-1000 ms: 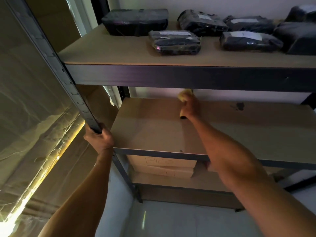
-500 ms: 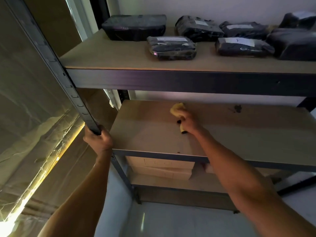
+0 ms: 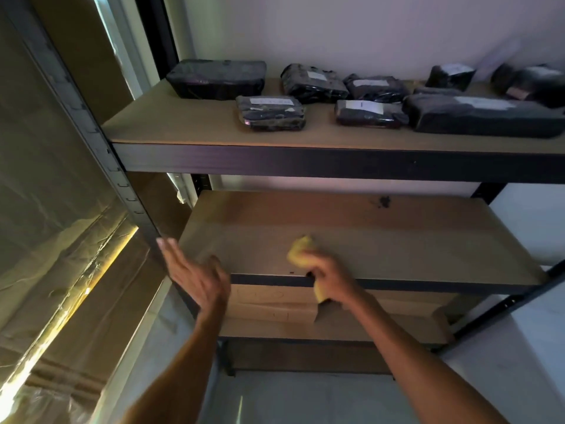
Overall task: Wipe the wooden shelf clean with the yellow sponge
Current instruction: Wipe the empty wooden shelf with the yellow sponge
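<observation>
The wooden shelf (image 3: 382,240) is the middle board of a dark metal rack, bare except for a small dark smudge (image 3: 382,201) near its back. My right hand (image 3: 330,275) grips the yellow sponge (image 3: 301,249) at the shelf's front edge, left of centre; part of the sponge sticks out below my fist, over the edge. My left hand (image 3: 195,276) hovers open with fingers spread, just off the rack's front left upright (image 3: 101,154), holding nothing.
The upper shelf (image 3: 189,127) carries several black wrapped parcels (image 3: 270,113). A cardboard box (image 3: 272,304) lies on the lower shelf under the front edge. Plastic-wrapped cardboard (image 3: 55,240) stands close on the left. A white wall is behind, pale floor below.
My right hand has dragged the sponge from the back of the shelf forward to its front edge. My left hand has let go of the upright and opened.
</observation>
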A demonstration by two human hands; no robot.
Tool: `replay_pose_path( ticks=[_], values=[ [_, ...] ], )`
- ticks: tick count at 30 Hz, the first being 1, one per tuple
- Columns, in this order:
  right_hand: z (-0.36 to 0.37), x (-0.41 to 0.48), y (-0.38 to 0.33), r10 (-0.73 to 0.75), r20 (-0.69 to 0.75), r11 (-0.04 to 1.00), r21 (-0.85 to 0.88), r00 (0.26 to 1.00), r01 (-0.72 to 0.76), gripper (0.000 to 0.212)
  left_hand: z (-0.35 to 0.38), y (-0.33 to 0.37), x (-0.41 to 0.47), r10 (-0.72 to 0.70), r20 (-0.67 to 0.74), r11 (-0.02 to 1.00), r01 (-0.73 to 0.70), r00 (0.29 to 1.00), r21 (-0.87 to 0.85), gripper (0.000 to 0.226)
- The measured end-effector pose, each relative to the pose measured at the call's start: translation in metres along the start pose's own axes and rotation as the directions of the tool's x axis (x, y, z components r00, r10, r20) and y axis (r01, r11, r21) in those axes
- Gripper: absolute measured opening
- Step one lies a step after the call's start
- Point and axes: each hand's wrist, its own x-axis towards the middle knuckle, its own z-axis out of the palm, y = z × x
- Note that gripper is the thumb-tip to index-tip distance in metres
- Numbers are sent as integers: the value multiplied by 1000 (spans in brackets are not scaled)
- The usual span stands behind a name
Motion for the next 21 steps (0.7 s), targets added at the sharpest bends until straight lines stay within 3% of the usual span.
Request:
replay_pose_path(
  ticks=[2,4,6,8,9,11,13,14,16,18,19,21],
  values=[
    [-2,-20,-16,-159,166,986,79,973,147,48,12,12,-27,191,201,981,-193,961,-10,74],
    [-26,-17,9,-126,-53,983,129,991,132,49,28,27,-37,298,437,945,-326,849,-11,66],
    [-55,-7,60,94,-351,995,41,931,-86,54,46,41,-32,286,625,916,-399,726,45,60],
    [-68,-9,97,250,-427,948,-74,869,-309,58,63,49,-28,226,743,891,-443,630,104,60],
    [-65,-13,97,254,-391,943,-103,885,-316,59,71,52,-27,194,778,880,-456,597,130,59],
    [-49,-26,79,173,-230,977,-79,958,-195,56,84,54,-30,134,814,875,-453,565,170,56],
    [-47,-41,63,28,-31,999,41,999,-27,50,90,57,-35,96,830,881,-434,550,186,55],
    [-56,-44,61,2,-22,993,118,1000,1,50,91,59,-39,86,838,879,-437,539,191,54],
    [-83,-43,78,119,-273,985,156,954,-78,52,92,61,-45,75,855,870,-453,513,195,53],
    [-109,-41,116,308,-493,941,31,814,-338,50,91,65,-48,67,860,862,-464,505,205,54],
    [-113,-41,132,360,-513,899,-31,779,-436,49,91,66,-49,68,856,855,-472,512,214,54],
    [-101,-45,130,314,-394,927,-69,864,-369,51,91,67,-51,67,844,845,-480,533,235,54]
  ],
)
